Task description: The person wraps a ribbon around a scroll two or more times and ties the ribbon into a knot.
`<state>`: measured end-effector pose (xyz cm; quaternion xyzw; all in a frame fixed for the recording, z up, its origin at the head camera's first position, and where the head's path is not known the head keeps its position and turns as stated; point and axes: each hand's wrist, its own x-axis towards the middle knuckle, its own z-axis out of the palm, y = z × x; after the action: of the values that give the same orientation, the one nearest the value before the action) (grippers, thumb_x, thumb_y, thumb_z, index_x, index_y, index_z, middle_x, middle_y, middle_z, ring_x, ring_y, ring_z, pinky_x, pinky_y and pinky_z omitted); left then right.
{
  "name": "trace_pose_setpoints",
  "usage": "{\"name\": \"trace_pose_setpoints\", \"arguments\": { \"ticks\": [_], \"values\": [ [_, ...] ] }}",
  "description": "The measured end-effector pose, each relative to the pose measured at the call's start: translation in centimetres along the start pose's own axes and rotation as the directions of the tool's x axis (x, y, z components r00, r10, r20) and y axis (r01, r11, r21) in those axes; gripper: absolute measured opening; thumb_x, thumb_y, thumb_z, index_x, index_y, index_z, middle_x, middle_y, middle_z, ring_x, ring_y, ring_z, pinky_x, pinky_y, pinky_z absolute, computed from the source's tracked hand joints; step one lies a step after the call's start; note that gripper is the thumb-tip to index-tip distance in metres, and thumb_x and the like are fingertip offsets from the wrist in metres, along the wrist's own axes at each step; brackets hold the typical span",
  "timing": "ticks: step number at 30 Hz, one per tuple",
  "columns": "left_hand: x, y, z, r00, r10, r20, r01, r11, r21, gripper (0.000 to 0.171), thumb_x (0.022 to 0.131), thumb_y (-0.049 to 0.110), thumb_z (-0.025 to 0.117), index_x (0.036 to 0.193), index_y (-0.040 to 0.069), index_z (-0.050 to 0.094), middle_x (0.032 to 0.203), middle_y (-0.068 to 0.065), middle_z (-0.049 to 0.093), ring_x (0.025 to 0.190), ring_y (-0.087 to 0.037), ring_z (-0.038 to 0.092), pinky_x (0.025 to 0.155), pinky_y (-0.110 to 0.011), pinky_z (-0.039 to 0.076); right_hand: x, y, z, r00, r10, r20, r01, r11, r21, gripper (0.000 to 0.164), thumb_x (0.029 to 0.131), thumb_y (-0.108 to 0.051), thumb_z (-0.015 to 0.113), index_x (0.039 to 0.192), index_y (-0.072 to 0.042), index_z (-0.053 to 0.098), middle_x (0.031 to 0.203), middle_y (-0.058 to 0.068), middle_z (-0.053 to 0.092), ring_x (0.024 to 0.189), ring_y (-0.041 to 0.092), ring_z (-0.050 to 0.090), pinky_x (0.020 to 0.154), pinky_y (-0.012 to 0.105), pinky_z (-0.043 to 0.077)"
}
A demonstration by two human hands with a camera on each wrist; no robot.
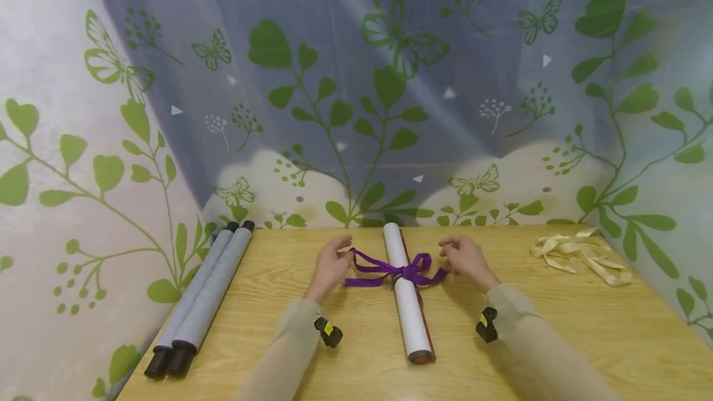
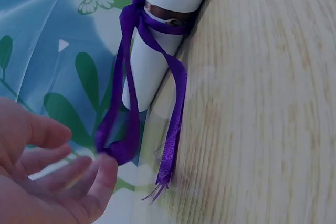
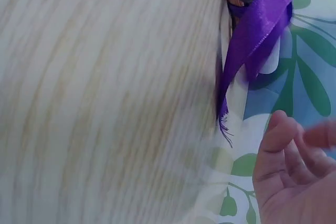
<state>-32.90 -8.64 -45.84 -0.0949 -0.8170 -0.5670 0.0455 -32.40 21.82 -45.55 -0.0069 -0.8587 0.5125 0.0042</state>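
A white rolled scroll (image 1: 413, 320) lies lengthwise on the table, with a red edge along its right side. Round its middle a purple ribbon (image 1: 411, 273) is tied in a bow with frayed tails. My left hand (image 1: 330, 268) is left of the bow, its fingers loosely bent and a fingertip right at the end of the left loop (image 2: 126, 150). Thumb and fingers stand apart there. On the other side, my right hand (image 1: 469, 262) has its fingers relaxed and bent, close to the right tail. In the right wrist view a gap shows between these fingers and the ribbon (image 3: 257, 30).
Two grey-blue rolls (image 1: 214, 289) with black ends lie side by side along the left of the wooden table (image 1: 267, 308). A loose cream ribbon (image 1: 582, 255) is heaped at the back right. Behind the table hangs a leaf-and-butterfly patterned curtain (image 1: 345, 159).
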Motion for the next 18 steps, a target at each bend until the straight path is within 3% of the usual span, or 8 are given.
{"name": "trace_pose_setpoints", "arguments": {
  "ticks": [4, 8, 13, 18],
  "values": [
    [-0.3, 0.2, 0.4, 1.000, -0.020, 0.001, 0.020, 0.997, 0.076, 0.042, 0.094, 0.003, 0.055, 0.136, -0.001, 0.053, 0.137, -0.026, 0.054, 0.121, -0.041, 0.057, 0.089, -0.045, 0.054, -0.3, -0.3, -0.2, 1.000, 0.011, 0.003, -0.011, 1.000, 0.023, 0.038, 0.103, -0.017, 0.035, 0.124, 0.007, 0.056, 0.106, 0.024, 0.059, 0.067, 0.024, 0.061, 0.055, 0.034, 0.050],
    [-0.5, 0.2, 0.9, 1.000, -0.014, 0.012, 0.012, 0.984, 0.177, 0.038, 0.094, 0.006, 0.058, 0.131, -0.003, 0.056, 0.132, -0.027, 0.057, 0.123, -0.043, 0.054, 0.099, -0.052, 0.047, -0.5, -0.1, -0.2, 0.999, 0.019, 0.038, -0.016, 0.996, -0.091, 0.038, 0.103, -0.022, 0.040, 0.118, 0.007, 0.060, 0.088, 0.020, 0.064, 0.052, 0.012, 0.049, 0.049, 0.028, 0.044],
    [-0.9, 0.6, 1.8, 0.998, 0.058, -0.003, -0.055, 0.961, 0.269, 0.029, 0.093, 0.007, 0.060, 0.121, -0.003, 0.062, 0.123, -0.025, 0.062, 0.114, -0.040, 0.059, 0.094, -0.052, 0.049, -0.8, 0.0, 0.3, 0.997, -0.003, 0.078, 0.021, 0.971, -0.236, 0.038, 0.101, -0.023, 0.046, 0.116, 0.008, 0.062, 0.087, 0.017, 0.070, 0.047, 0.011, 0.048, 0.045, 0.026, 0.044],
    [-1.2, 1.3, 3.0, 0.988, 0.154, -0.010, -0.140, 0.926, 0.352, 0.020, 0.090, 0.008, 0.063, 0.106, -0.003, 0.070, 0.110, -0.020, 0.069, 0.103, -0.035, 0.064, 0.088, -0.048, 0.052, -0.9, -0.2, 1.1, 0.996, 0.000, 0.095, 0.022, 0.972, -0.234, 0.036, 0.100, -0.021, 0.049, 0.116, 0.009, 0.063, 0.069, 0.009, 0.063, 0.047, 0.011, 0.054, 0.050, 0.028, 0.052]
  ]
}}
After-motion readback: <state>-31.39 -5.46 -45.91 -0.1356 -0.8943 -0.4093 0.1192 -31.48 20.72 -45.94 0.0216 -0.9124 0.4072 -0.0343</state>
